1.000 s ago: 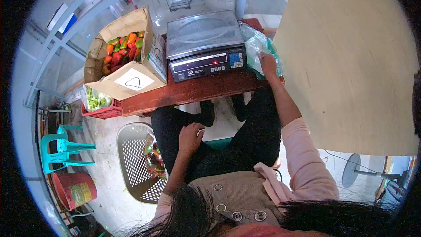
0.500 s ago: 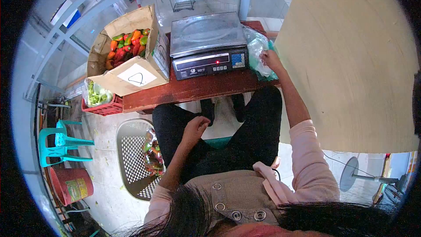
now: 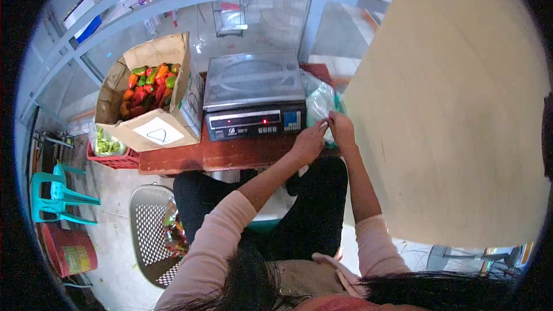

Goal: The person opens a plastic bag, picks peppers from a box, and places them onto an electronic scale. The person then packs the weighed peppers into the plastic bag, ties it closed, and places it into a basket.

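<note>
Both hands meet at the clear plastic bags [image 3: 318,101] to the right of the scale. My right hand [image 3: 341,131] pinches the near edge of the plastic. Beside it, my left hand [image 3: 310,142] has its fingers closed at the same edge, fingertips nearly touching those of the right. The digital scale [image 3: 254,95] has a bare metal plate and a lit red display. Left of it, an open cardboard box [image 3: 187,112] holds several red, orange and green peppers [image 3: 151,87].
The red-brown table [image 3: 190,160] carries box and scale. Left below are a red crate [image 3: 118,160] with bagged greens, a grey basket [image 3: 147,224] with bagged peppers, a teal chair [image 3: 57,196] and a red bucket [image 3: 69,250]. A large wooden board [image 3: 449,115] stands right.
My left hand has risen from my lap to the plastic bags beside my right hand. My right hand stays at the bags. The view has tilted up and shifted, so the table sits lower.
</note>
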